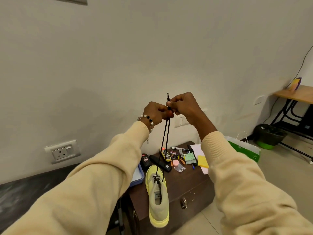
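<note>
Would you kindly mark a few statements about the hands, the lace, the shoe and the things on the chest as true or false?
1. The left hand and the right hand both pinch the black lace. True.
2. The shoe is red. False: it is pale yellow.
3. A beaded bracelet sits on the left wrist. True.
4. The yellow sticky notes lie on the floor. False: they lie on the dark wooden chest.

Open air surrounds left grip [155,112] and right grip [183,106]; beneath them taut laces [165,141] bar the middle; clutter [173,153] crowds the bench [191,184] beyond the shoe [158,197].
</note>
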